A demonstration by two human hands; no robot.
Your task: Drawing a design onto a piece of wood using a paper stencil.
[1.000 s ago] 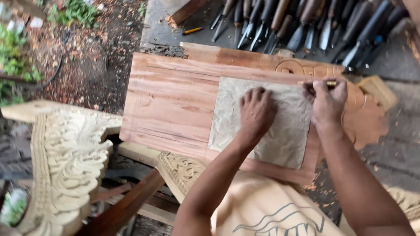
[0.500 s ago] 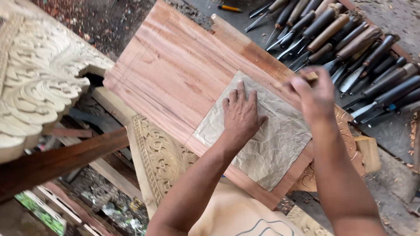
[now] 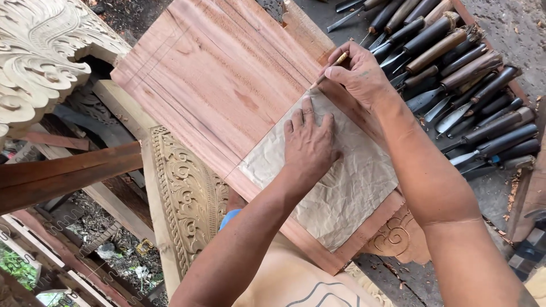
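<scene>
The left hand, fingers spread flat, is pressing down a crumpled sheet of tracing paper lying on a reddish wooden plank. The right hand is pinching a pencil at the paper's 12 o'clock corner, nearer that edge. The paper's long axis is running from 11 to 5 o'clock. Carving chisels are lying at 2 o'clock.

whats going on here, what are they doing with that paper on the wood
A person presses a crumpled sheet of paper flat on a reddish wooden board with the left hand. The right hand holds a pencil with its tip near the paper's top corner. A row of carving chisels lies to the right of the board, and carved wooden panels sit below and to the left.
</scene>
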